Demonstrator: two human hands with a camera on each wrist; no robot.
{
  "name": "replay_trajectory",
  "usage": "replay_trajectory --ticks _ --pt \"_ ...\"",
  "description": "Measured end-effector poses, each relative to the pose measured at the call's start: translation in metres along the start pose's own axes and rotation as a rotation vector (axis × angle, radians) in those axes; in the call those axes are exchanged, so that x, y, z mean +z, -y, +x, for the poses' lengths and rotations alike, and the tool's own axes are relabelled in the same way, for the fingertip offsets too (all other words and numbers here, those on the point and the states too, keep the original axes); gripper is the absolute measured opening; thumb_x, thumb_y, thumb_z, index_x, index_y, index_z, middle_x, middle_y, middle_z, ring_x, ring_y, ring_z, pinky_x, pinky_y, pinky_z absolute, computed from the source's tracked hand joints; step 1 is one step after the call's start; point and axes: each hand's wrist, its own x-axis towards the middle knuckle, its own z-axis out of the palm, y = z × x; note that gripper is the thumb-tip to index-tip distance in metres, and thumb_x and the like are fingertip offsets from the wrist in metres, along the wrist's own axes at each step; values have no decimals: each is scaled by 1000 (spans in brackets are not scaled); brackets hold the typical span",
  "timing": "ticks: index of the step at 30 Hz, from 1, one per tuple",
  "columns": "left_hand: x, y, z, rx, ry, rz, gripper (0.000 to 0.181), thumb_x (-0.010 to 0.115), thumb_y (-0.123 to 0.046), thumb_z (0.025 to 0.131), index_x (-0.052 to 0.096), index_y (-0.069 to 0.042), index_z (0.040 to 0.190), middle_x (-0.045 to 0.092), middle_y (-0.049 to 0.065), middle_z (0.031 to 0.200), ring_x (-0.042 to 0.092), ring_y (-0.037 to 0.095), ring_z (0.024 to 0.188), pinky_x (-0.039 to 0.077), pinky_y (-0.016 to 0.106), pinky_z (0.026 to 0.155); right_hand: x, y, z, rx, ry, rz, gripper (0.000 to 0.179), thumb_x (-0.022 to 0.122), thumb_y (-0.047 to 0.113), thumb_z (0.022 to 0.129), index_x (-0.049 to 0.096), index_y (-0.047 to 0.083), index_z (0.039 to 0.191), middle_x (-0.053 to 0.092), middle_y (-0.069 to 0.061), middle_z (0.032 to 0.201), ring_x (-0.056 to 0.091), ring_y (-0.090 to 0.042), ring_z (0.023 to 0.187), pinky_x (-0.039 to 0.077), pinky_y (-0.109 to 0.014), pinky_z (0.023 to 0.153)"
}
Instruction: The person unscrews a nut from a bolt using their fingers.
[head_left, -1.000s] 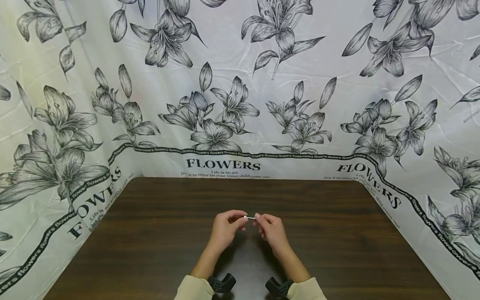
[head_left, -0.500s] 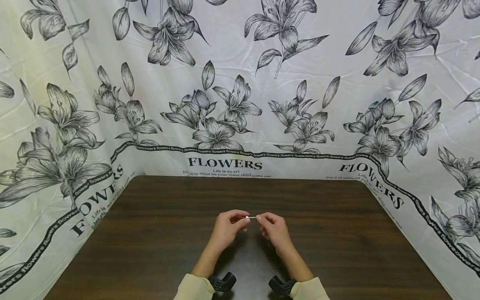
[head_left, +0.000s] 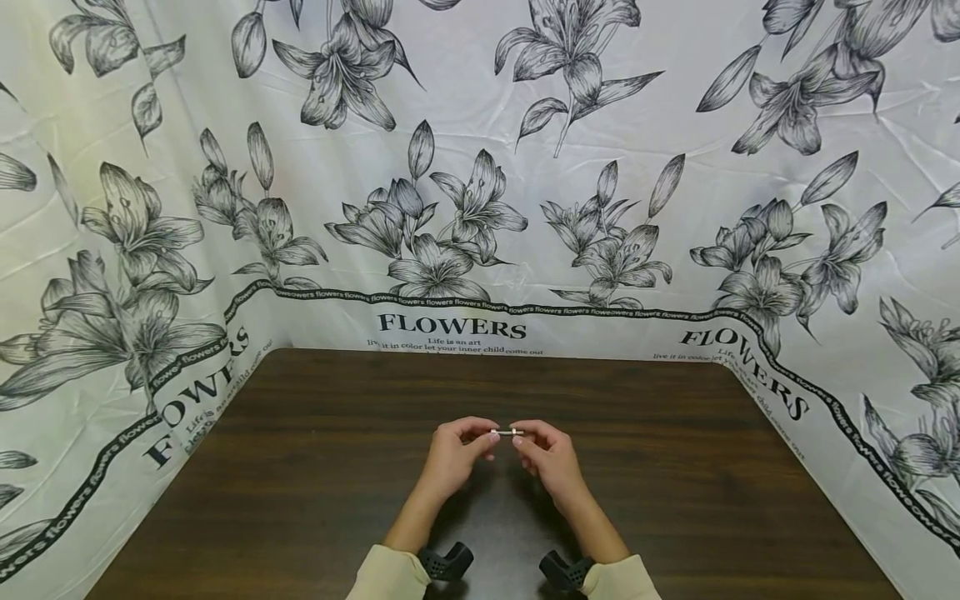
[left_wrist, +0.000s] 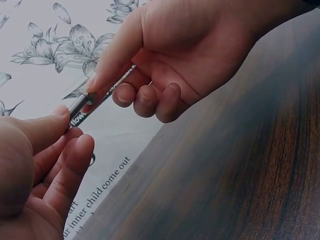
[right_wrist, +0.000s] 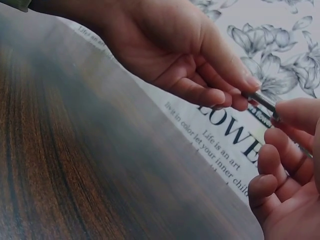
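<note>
A small metal bolt (head_left: 505,433) lies roughly level between the two hands, above the table. My left hand (head_left: 452,458) pinches its left end between thumb and fingertips; the threaded shank (left_wrist: 78,106) shows beyond them in the left wrist view. A nut (head_left: 515,432) sits around the bolt near its right end. My right hand (head_left: 551,460) holds the nut with the thumb and index fingertip on either side. In the right wrist view the right thumb partly covers the nut (right_wrist: 276,118). The bolt's left end is hidden by the left fingers.
Beneath the hands is a dark wood-grain table (head_left: 322,467). A white curtain (head_left: 465,108) with printed lilies and lettering closes off the back and both sides. Black camera mounts (head_left: 447,563) sit on both wrists, below light sleeves (head_left: 388,575).
The right thumb and index finger have parted slightly, so the nut at the bolt's right end now shows between them. The left hand keeps its pinch. The head view has shifted a little.
</note>
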Motion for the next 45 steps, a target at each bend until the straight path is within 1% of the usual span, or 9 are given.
replay_trajectory --ticks 4,11,20,25,30,33,36,39,45 --pt "-1 -8 -2 1 -2 -7 13 68 4 87 69 10 98 68 18 85 66 32 63 55 58 67 -1 0 0 -40 17 -5 21 63 -5 90 62 -15 109 55 -9 70 47 -15 55 41 -21 47" --pt "-1 16 5 -10 -14 -55 13 70 -1 87 72 4 99 70 12 86 67 29 62 55 56 68 -3 -2 1 -87 28 -24 23 63 -5 90 63 -14 111 57 -5 71 48 -12 54 42 -23 47" --pt "0 20 5 3 -10 -68 12 72 -2 86 72 3 97 69 13 85 67 27 62 58 50 65 -4 -3 1 -131 48 -34 21 62 -6 90 62 -15 110 54 -8 70 46 -12 53 43 -22 46" --pt "0 10 2 8 -4 -66 12 69 3 86 70 9 97 69 15 84 66 31 63 56 53 64 -2 -2 1 -65 28 -59 22 63 1 93 63 -13 109 55 -13 70 48 -13 54 41 -20 46" --pt "0 -10 -4 18 16 -44 11 68 6 87 69 10 96 67 22 84 66 32 62 55 57 65 0 1 1 31 -17 -87 18 60 9 97 67 -7 93 55 -16 64 48 -14 52 37 -19 44" --pt "-1 -15 -6 9 26 -33 10 67 6 87 69 8 96 67 24 84 66 34 63 54 58 66 2 0 0 39 -25 -97 23 58 10 98 66 -4 82 53 -18 61 47 -15 50 37 -19 44" --pt "-1 -15 -6 7 32 -31 10 67 6 87 70 8 96 67 23 84 66 36 64 54 58 67 2 -1 0 29 -19 -101 26 57 9 98 65 -4 77 52 -20 60 46 -14 50 40 -21 46" --pt "-1 -12 -6 6 37 -35 10 67 6 87 69 8 96 67 21 83 66 38 65 54 59 66 1 0 0 36 -6 -100 28 57 8 98 63 -12 80 51 -19 60 47 -14 51 43 -23 49" --pt "0 18 3 1 34 -34 11 70 0 87 71 5 97 68 16 83 66 25 61 56 53 64 1 0 0 43 -5 -110 26 58 9 98 64 -11 83 51 -13 59 47 -14 52 43 -23 49"
